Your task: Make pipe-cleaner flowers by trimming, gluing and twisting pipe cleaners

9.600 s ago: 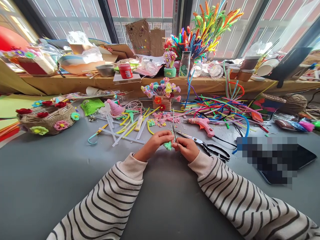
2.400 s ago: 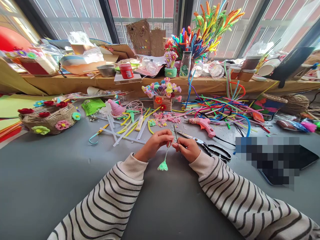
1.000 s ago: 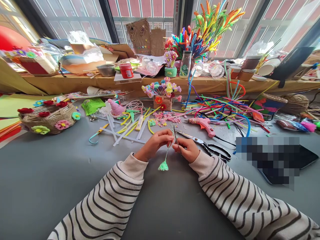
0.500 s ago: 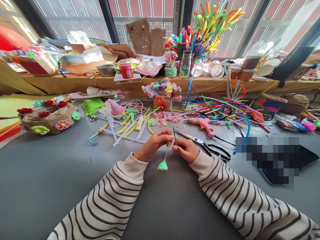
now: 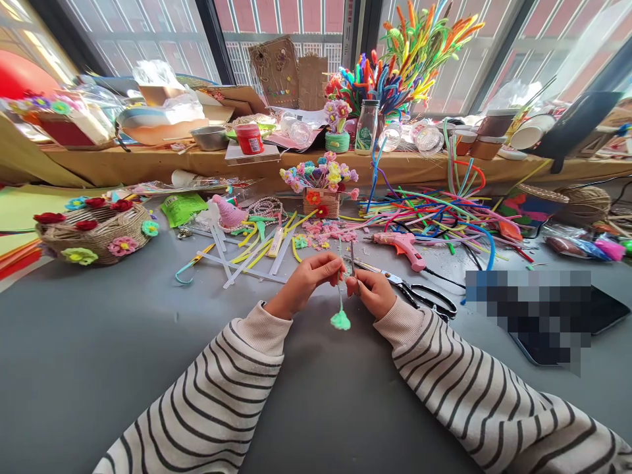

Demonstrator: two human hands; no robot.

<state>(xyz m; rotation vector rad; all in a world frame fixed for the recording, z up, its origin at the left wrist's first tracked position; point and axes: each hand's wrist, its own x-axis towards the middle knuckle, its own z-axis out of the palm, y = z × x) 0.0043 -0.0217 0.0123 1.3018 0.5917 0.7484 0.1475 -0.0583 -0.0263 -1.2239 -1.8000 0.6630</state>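
Observation:
A mint-green fuzzy flower hangs upside down over the grey table from its thin green stem. My left hand is closed, pinching that stem between thumb and fingertips. Close beside it, my right hand grips a slim, pointed metal tool, held upright with its tip up. Its lower part is hidden by the fingers, so its exact kind does not show. A small gap separates the tool from the stem.
Large black-handled scissors lie just behind my right hand, near a pink glue gun. Glue sticks, a crochet hook and pink scraps lie ahead. A woven flower basket stands left; phones lie right.
The green flower has swung to the right and slightly up, its stem now more vertical. The metal tool has shifted right, away from the left fingertips.

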